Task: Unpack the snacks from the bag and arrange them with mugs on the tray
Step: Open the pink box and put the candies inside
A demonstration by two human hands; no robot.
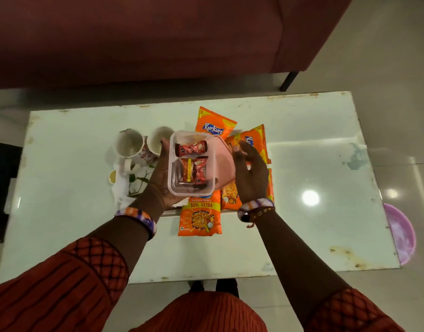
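Left grip (158,180): holding clear box (191,164) from below
Right grip (250,173): wide, fingers on pink lid (224,161)
Mugs (129,143): on table (302,164)

The person is wearing a rust-orange garment with dark ribbed stripes; its sleeves (50,283) are ending below the elbow in a dark lattice-patterned band. The left hand (158,180) is carrying at its wrist a broad bangle (137,218) in orange, purple and white. The right hand (250,173) is wearing a similar purple-and-white bangle (254,207) beside a thin orange thread.
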